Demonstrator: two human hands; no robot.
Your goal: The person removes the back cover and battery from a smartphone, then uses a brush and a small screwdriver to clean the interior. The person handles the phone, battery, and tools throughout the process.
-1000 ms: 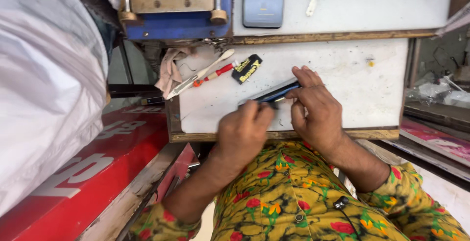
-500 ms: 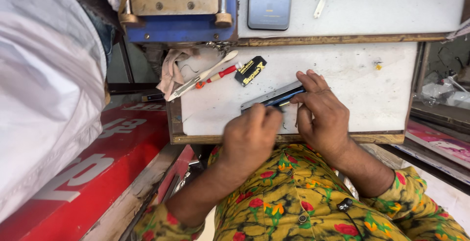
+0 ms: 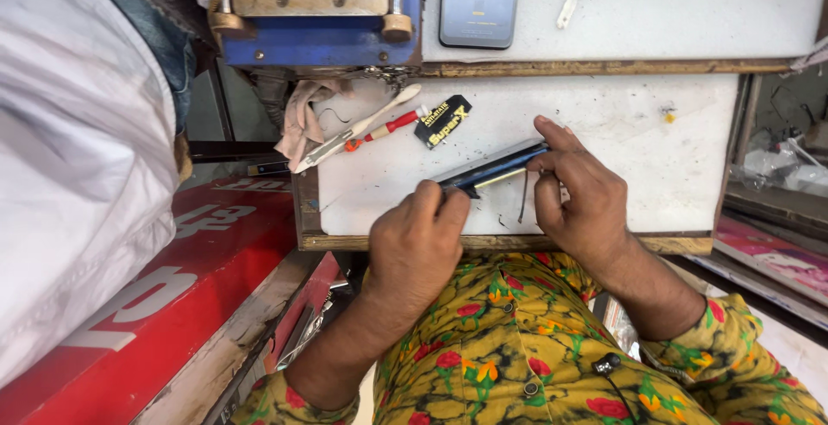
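On the white work board (image 3: 655, 175), near its front edge: thin dark phone (image 3: 496, 169) held on edge, tilted, between both hands. Left hand (image 3: 421, 248) closed around lower end, fingers curled over it; right hand (image 3: 580, 190) pinching upper end, thumb and fingertips on the frame. Thin dark strand hanging from phone middle down toward board. Just beyond, well apart from hands: small black packet with yellow print (image 3: 442, 120), red-handled screwdriver (image 3: 384, 130), white toothbrush (image 3: 358, 129), crumpled pinkish rag (image 3: 301, 119) at board's left edge. Farther back: blue machine with wooden plate (image 3: 319, 11), dark flat device (image 3: 479, 0) on upper white shelf. Yellow flowered sleeves below; red sign to the left
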